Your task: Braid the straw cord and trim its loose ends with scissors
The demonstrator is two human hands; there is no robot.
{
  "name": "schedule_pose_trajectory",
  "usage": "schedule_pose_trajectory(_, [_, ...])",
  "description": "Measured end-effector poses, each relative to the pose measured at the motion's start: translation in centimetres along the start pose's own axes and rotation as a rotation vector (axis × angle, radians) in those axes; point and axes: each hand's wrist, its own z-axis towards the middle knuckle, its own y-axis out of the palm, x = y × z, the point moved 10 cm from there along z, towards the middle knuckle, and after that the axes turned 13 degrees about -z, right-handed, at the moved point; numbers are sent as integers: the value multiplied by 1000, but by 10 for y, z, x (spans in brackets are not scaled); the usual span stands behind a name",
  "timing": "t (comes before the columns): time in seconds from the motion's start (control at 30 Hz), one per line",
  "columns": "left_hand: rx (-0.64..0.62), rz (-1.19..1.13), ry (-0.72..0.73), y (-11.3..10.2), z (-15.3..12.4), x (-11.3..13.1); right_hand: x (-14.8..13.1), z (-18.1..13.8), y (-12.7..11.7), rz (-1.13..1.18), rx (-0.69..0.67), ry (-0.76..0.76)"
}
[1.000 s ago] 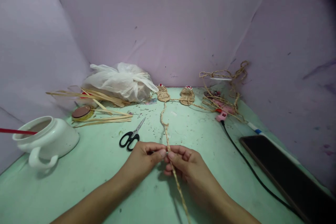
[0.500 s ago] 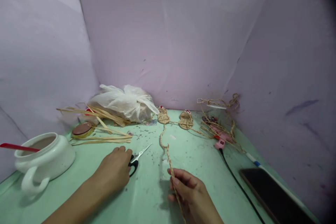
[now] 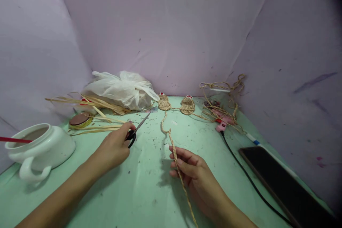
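My left hand (image 3: 114, 148) is closed around the black handles of a small pair of scissors (image 3: 133, 136), with the blades pointing away to the right. Some of its fingers are hidden. My right hand (image 3: 196, 171) pinches a braided straw cord (image 3: 173, 145) between thumb and fingers. One end hangs down towards me out of frame. The cord's far part runs up the table towards a small woven straw sandal (image 3: 164, 103) with red and white beads. A matching sandal (image 3: 187, 106) lies to its right, with cord between them.
Left are a white pot (image 3: 53, 148) with a red stick, a round lidded tin (image 3: 80, 119), loose straw strips (image 3: 107, 103) and a white plastic bag (image 3: 120, 91). Right are tangled cords (image 3: 235, 85), a pink device (image 3: 221, 119) with a black cable, and a phone (image 3: 280, 181). Purple walls enclose the green table.
My left hand has moved the scissors farther away across the table. My right hand keeps its pinch on the cord. The whole view has tilted downward.
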Motion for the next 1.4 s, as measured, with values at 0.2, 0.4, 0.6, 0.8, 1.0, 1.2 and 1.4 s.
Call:
schedule_pose_trajectory(0.2, [-8, -777, -125, 0, -4, 3, -7, 0, 6, -25, -62, -67])
schedule_pose_trajectory(0.4, [-135, -669, -67, 19, -17, 25, -7, 0, 3, -78, -31, -72])
schedule_pose_trajectory(0.6, [-160, -144, 242, 29, -38, 68, -5, 4, -1, -34, -18, -78])
schedule_pose_trajectory(0.8, [-154, 126, 420, 46, -50, 79, -7, 6, -8, -89, 32, -109])
schedule_pose_trajectory(1.0, [-109, 113, 443, 56, -54, 75, -15, 6, -6, -244, 22, -209])
schedule_pose_trajectory(1.2, [-122, 169, 447, 58, -55, 75, -17, 5, -4, -315, 31, -254])
schedule_pose_trajectory(1.4, [-148, 201, 451, 62, -56, 75, -23, 1, -4, -412, 53, -311])
